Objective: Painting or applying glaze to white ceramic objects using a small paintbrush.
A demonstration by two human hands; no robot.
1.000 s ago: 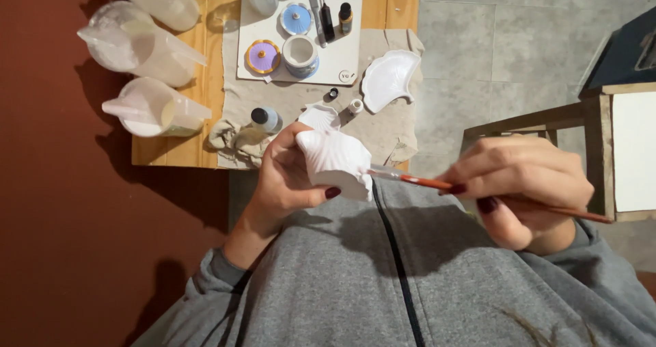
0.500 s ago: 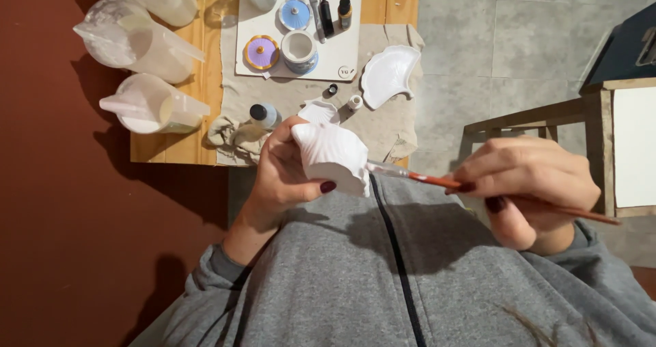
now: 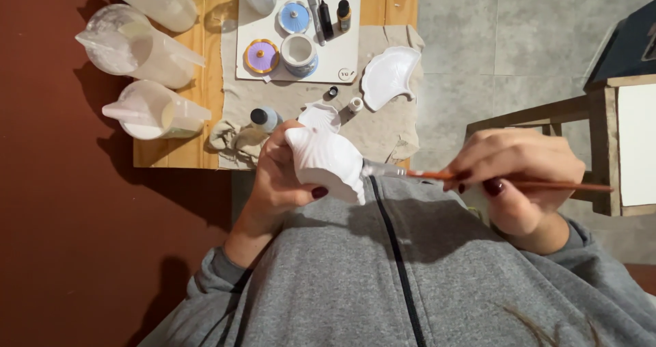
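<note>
My left hand (image 3: 280, 176) grips a white ribbed shell-shaped piece (image 3: 326, 161) just above my lap, thumb along its lower edge. My right hand (image 3: 519, 183) pinches a thin paintbrush (image 3: 478, 179) with a reddish-brown handle and metal ferrule. The brush tip touches the shell piece's right edge. A second white shell-shaped dish (image 3: 389, 77) lies on the beige cloth (image 3: 383, 125) on the wooden table (image 3: 205, 125), and a smaller white shell (image 3: 320, 116) sits right behind the held piece.
Three clear plastic measuring jugs (image 3: 154, 111) stand at the table's left. A white board (image 3: 301, 63) carries round coloured lids, a small cup (image 3: 298, 51) and small bottles. A wooden chair (image 3: 601, 142) stands on the right over grey floor tiles.
The held shell piece and left hand shifted slightly; the brush stays against its right edge, with the right hand moving a little.
</note>
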